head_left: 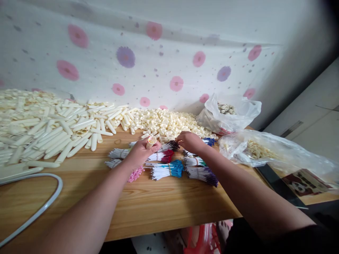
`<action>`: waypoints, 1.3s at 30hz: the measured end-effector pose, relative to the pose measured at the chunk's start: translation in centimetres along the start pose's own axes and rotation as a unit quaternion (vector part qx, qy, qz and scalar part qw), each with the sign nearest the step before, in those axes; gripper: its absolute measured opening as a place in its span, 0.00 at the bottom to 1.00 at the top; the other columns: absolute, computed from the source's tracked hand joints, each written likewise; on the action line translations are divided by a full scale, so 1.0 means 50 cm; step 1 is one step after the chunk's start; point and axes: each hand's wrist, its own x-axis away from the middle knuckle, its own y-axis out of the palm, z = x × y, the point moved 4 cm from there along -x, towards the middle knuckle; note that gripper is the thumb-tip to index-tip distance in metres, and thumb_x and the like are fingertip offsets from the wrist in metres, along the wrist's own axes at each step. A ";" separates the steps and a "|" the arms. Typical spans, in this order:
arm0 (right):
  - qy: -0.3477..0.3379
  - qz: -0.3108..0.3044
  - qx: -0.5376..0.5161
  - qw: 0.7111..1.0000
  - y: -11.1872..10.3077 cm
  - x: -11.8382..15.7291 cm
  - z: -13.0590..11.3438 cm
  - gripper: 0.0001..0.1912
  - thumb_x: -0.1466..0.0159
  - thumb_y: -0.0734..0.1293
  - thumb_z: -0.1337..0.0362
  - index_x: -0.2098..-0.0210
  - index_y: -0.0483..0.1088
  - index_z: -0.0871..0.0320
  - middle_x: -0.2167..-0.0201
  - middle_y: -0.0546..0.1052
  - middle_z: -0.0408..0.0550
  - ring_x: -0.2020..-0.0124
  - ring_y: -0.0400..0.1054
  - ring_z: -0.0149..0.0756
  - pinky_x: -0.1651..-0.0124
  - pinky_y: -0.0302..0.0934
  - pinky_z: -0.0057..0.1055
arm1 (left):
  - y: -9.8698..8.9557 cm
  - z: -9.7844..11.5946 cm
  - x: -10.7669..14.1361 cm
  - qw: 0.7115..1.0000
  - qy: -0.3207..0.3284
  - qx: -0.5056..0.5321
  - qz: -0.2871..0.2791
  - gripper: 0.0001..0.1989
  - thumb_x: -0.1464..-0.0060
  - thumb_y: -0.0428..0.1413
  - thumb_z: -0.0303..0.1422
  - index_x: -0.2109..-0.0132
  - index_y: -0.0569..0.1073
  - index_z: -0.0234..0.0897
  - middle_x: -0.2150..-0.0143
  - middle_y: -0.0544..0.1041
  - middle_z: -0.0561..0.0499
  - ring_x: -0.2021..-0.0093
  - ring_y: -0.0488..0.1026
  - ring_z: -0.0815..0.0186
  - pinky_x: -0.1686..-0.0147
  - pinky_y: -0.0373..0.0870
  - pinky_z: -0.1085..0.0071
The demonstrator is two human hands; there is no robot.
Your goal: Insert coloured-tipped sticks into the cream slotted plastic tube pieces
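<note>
My left hand [140,152] is closed around a cream plastic pen barrel [151,141], its open end facing up with small coloured tips showing inside. My right hand [192,141] has its fingertips pinched together at the dark ends of a bundle of black-tipped pen refills [171,145]; what they grip is too small to make out. Around both hands lie more banded refill bundles with white stems: red [166,156], light blue [176,168], pink [136,174], purple [210,175] and dark blue [209,141]. The left forearm partly covers the pink bundle.
Long cream pen casings [55,137] are heaped at the left, and short slotted cream parts [166,121] along the back. Plastic bags of small parts [230,114] [258,150] stand at the right. A white cable [60,183] curves over the wooden table [148,204] at the left front.
</note>
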 end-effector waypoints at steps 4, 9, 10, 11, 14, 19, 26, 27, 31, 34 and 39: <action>-0.008 -0.023 0.047 0.999 0.031 -0.026 0.019 0.13 0.39 0.63 0.68 0.57 0.74 0.54 0.57 0.76 0.50 0.54 0.68 0.38 0.56 0.58 0.27 | 0.021 -0.006 0.004 0.999 -0.033 0.009 -0.041 0.11 0.49 0.57 0.40 0.64 0.75 0.36 0.56 0.77 0.44 0.56 0.73 0.59 0.55 0.67 0.61; -0.027 -0.038 0.088 0.995 0.056 -0.053 0.009 0.13 0.37 0.60 0.65 0.57 0.73 0.52 0.58 0.76 0.49 0.59 0.69 0.37 0.63 0.59 0.27 | 0.037 -0.007 0.008 0.994 -0.077 0.002 -0.076 0.17 0.49 0.55 0.46 0.61 0.74 0.36 0.49 0.75 0.42 0.47 0.70 0.54 0.47 0.63 0.57; -0.035 -0.039 0.094 0.994 0.057 -0.055 0.006 0.13 0.37 0.60 0.65 0.57 0.73 0.53 0.59 0.75 0.49 0.59 0.69 0.37 0.64 0.58 0.27 | 0.040 -0.010 0.008 0.993 -0.087 -0.004 -0.080 0.18 0.49 0.54 0.47 0.61 0.74 0.36 0.48 0.75 0.41 0.46 0.69 0.54 0.46 0.63 0.57; -0.045 -0.039 0.100 0.993 0.056 -0.056 0.003 0.12 0.37 0.60 0.64 0.59 0.74 0.53 0.59 0.75 0.49 0.60 0.69 0.37 0.65 0.58 0.27 | 0.043 -0.013 0.008 0.992 -0.097 -0.010 -0.085 0.19 0.49 0.54 0.47 0.60 0.74 0.35 0.48 0.75 0.41 0.46 0.69 0.53 0.46 0.63 0.57; -0.077 -0.034 0.113 0.990 0.047 -0.052 -0.001 0.12 0.37 0.59 0.65 0.63 0.74 0.55 0.60 0.75 0.50 0.60 0.68 0.38 0.66 0.56 0.27 | 0.052 -0.026 0.008 0.987 -0.119 -0.040 -0.101 0.19 0.50 0.54 0.46 0.59 0.74 0.35 0.52 0.77 0.42 0.49 0.71 0.51 0.49 0.66 0.57; -0.084 0.000 0.130 0.988 0.004 -0.023 0.030 0.13 0.35 0.57 0.66 0.65 0.72 0.57 0.64 0.74 0.51 0.65 0.66 0.36 0.71 0.50 0.28 | 0.049 -0.030 0.006 0.986 -0.092 -0.083 -0.108 0.13 0.47 0.53 0.42 0.62 0.74 0.38 0.55 0.79 0.45 0.52 0.73 0.54 0.52 0.68 0.60; -0.162 0.032 0.066 0.984 -0.092 0.118 0.011 0.12 0.34 0.57 0.67 0.70 0.70 0.59 0.70 0.71 0.46 0.69 0.62 0.31 0.68 0.50 0.29 | 0.071 0.057 0.004 0.987 0.006 -0.163 -0.007 0.08 0.48 0.54 0.35 0.65 0.76 0.37 0.65 0.77 0.49 0.63 0.73 0.62 0.61 0.68 0.67; -0.180 0.042 0.039 0.982 -0.102 0.141 0.000 0.12 0.34 0.58 0.68 0.70 0.70 0.60 0.71 0.70 0.46 0.70 0.62 0.30 0.68 0.51 0.29 | 0.092 0.074 0.005 0.986 -0.001 -0.165 -0.029 0.08 0.48 0.55 0.35 0.65 0.76 0.38 0.67 0.77 0.50 0.65 0.72 0.63 0.64 0.67 0.69; -0.172 0.111 -0.111 0.972 -0.122 0.202 -0.009 0.07 0.38 0.61 0.70 0.69 0.71 0.61 0.72 0.70 0.46 0.71 0.62 0.30 0.68 0.55 0.27 | 0.175 0.121 0.007 0.985 -0.047 -0.132 -0.100 0.10 0.51 0.57 0.36 0.76 0.72 0.36 0.79 0.69 0.55 0.75 0.66 0.68 0.76 0.60 0.74; -0.085 0.157 -0.338 0.924 -0.112 0.213 0.027 0.06 0.42 0.65 0.71 0.65 0.71 0.61 0.72 0.73 0.45 0.72 0.66 0.29 0.68 0.60 0.26 | 0.204 0.129 0.005 0.991 -0.086 -0.067 -0.080 0.11 0.50 0.57 0.37 0.76 0.71 0.35 0.79 0.69 0.55 0.76 0.64 0.70 0.76 0.60 0.74; 0.018 0.098 -0.585 0.805 -0.059 0.205 0.054 0.07 0.44 0.68 0.64 0.66 0.73 0.60 0.69 0.77 0.47 0.70 0.70 0.31 0.65 0.64 0.29 | 0.219 0.108 0.012 0.990 -0.103 0.085 -0.047 0.11 0.48 0.57 0.38 0.73 0.72 0.35 0.78 0.69 0.54 0.76 0.64 0.71 0.75 0.62 0.74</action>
